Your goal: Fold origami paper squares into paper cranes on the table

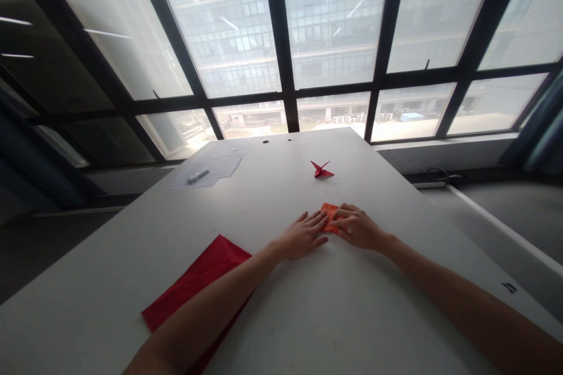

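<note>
A small piece of orange folded paper [329,216] lies on the white table [308,316], partly hidden under my hands. My right hand [357,227] presses on it from the right, with the fingers over its near part. My left hand [302,235] comes in from the left, its fingertips against the paper's left side. A finished red origami crane [321,169] stands farther up the table, apart from both hands. Under my left forearm lies a folded red paper sheet [197,275], its lower part hidden by the arm.
Printed white sheets [210,163] lie at the table's far left corner with a white marker [197,176] on them. Two small holes mark the far end of the table. Large dark-framed windows [281,35] stand beyond it, and the floor lies below both side edges.
</note>
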`<state>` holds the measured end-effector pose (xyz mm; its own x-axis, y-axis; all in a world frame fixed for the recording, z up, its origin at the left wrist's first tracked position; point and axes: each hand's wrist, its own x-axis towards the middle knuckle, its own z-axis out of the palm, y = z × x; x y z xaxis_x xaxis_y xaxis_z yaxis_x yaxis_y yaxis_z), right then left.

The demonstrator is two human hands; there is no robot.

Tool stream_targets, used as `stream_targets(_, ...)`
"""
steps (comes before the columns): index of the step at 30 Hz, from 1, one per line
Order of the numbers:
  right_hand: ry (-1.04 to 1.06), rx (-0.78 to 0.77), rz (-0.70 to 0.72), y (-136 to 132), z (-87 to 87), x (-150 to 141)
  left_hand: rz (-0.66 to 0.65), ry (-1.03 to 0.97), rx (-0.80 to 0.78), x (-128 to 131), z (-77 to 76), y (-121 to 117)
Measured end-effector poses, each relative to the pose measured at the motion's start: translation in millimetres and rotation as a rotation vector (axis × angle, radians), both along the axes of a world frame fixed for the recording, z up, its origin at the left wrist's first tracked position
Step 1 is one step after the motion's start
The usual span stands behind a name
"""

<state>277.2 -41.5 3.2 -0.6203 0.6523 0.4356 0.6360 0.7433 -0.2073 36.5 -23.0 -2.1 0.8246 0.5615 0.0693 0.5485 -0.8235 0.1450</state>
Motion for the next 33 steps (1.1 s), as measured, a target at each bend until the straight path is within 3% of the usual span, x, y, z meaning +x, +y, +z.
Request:
stream_targets(4,-0.029,-0.049,0.129,-1.2,0.3,2.7,0.003,-0.015,-0.001,-0.4,-0.3,-0.2)
stream_targets(15,-0.017,-0.062,0.121,-0.5,-1.3,2.3,-0.028,-0.023,0.071,3.0,6.2,-4.8)
stream_targets(19,0.003,-0.075,0.130,0.0,-2.2,2.9,-0.063,0.000,0.018,1.3,8.6,-4.0)
stream_targets(25,0.093,-0.050,-0.052,2.5,-6.2,1.9,-0.062,0.007,0.009,-1.3,5.8,-1.7)
stream_targets(33,-0.039,-0.105,-0.109,8.6,-16.7,3.3,0.100,-0.009,0.057,-3.0,-6.1,4.6)
